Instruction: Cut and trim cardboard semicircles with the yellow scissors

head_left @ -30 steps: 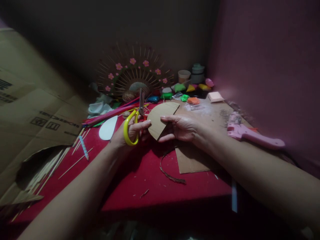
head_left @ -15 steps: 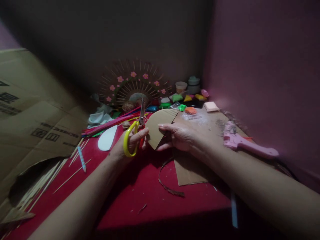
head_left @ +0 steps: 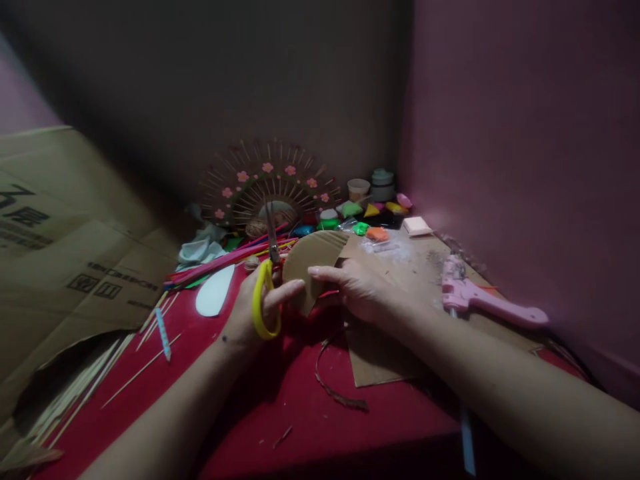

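Between my hands is a rounded piece of brown cardboard (head_left: 313, 257) with a straight cut edge on its right. My left hand (head_left: 257, 300) presses its thumb against the left side of the piece. A pair of scissors (head_left: 273, 240) also hangs in that hand, one yellow handle loop round the thumb and the blades pointing up. My right hand (head_left: 357, 283) pinches the piece's right side, thumb on top; its other fingers are partly hidden. Left of my hands, a white half-round piece (head_left: 215, 291) lies on the red cloth (head_left: 280, 400).
A pink glue gun (head_left: 495, 303) rests on a cardboard sheet (head_left: 383, 360) at right. Behind stand a stick fan with pink flowers (head_left: 267, 168), clay packets (head_left: 377, 233) and a cup (head_left: 358, 190). Thin sticks (head_left: 83, 380), a striped candle-like stick (head_left: 163, 333) and a cardboard box (head_left: 60, 227) are left.
The view has tilted up a little, so the scene sits lower. The cardboard piece has tipped slightly between my hands, and my left thumb now lies further over it. Both hands keep their hold.
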### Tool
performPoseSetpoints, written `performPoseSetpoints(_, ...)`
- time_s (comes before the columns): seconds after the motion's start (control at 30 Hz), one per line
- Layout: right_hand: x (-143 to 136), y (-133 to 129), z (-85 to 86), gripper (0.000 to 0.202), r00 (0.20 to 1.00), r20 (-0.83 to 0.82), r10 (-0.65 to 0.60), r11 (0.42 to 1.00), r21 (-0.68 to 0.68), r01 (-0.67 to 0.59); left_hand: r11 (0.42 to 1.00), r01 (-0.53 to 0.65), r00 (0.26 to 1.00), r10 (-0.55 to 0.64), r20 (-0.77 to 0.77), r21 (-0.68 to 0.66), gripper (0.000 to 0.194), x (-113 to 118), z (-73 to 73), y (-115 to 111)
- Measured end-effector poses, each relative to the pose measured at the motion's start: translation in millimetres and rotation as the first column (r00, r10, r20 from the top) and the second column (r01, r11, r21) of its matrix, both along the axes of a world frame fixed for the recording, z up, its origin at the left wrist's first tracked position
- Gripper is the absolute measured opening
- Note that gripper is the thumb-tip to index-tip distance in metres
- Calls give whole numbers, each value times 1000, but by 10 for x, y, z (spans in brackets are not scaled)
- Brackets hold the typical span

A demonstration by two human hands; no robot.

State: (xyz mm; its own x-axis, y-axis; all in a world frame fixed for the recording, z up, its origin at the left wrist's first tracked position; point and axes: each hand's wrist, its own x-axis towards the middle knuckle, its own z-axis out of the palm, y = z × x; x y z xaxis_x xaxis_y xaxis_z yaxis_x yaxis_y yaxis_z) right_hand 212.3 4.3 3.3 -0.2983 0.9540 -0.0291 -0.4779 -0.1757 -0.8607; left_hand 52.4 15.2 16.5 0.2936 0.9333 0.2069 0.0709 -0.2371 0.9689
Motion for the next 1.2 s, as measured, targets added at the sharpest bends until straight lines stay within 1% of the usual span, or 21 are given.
performPoseSetpoints(0.1, 29, -21, 52, 19, 998, -70, -12, 999, 44, 15, 988, -111, 989, 121, -87, 112, 48, -20, 13, -22)
performPoseSetpoints(0.2, 55, -24, 96, 21, 993, -116, -31, 996, 80, 40, 965, -155, 983, 172, -64, 212, 51, -6, -8, -59)
performPoseSetpoints(0.3, 57, -31, 125, 18, 988, -143, -57, 983, 164, 80, 951, -163, 986, 169, -2, 262, 53, 15, -37, -91)
performPoseSetpoints(0.47, 37, -19, 95, 17, 990, -124, -70, 962, 255, 100, 954, -143, 990, 138, 35, 264, 48, 14, -45, -133)
performPoseSetpoints(0.53, 41, -3, 69, 20, 991, -97, -89, 963, 246, 110, 955, -140, 990, 139, 21, 262, 47, 2, -44, -137)
performPoseSetpoints(0.63, 65, 1, 65, 25, 995, -14, -102, 979, 177, 102, 956, -139, 990, 141, 12, 259, 50, -16, -54, -125)
performPoseSetpoints(0.7, 81, -11, 85, 27, 996, 29, -86, 989, 126, 82, 959, -131, 991, 131, 16, 250, 52, -23, -68, -114)
performPoseSetpoints(0.77, 88, -22, 104, 27, 998, 29, -51, 994, 100, 48, 965, -108, 994, 106, 22, 241, 52, -27, -85, -111)
performPoseSetpoints(0.87, 72, -17, 98, 26, 998, -60, 9, 996, 93, -4, 972, -70, 997, 63, 37, 224, 51, -29, -97, -121)
performPoseSetpoints(0.97, 43, -3, 59, 26, 987, -162, 9, 997, 83, 5, 976, -48, 998, 40, 39, 213, 50, -28, -78, -136)
performPoseSetpoints(1.1, 39, 0, 28, 24, 973, -229, 19, 996, 84, 0, 975, -90, 995, 82, 49, 202, 53, -21, -17, -143)
performPoseSetpoints(1.2, 73, 16, 30, 23, 955, -295, -44, 997, 43, 60, 984, -111, 989, 96, 114, 140, 57, -8, 23, -143)
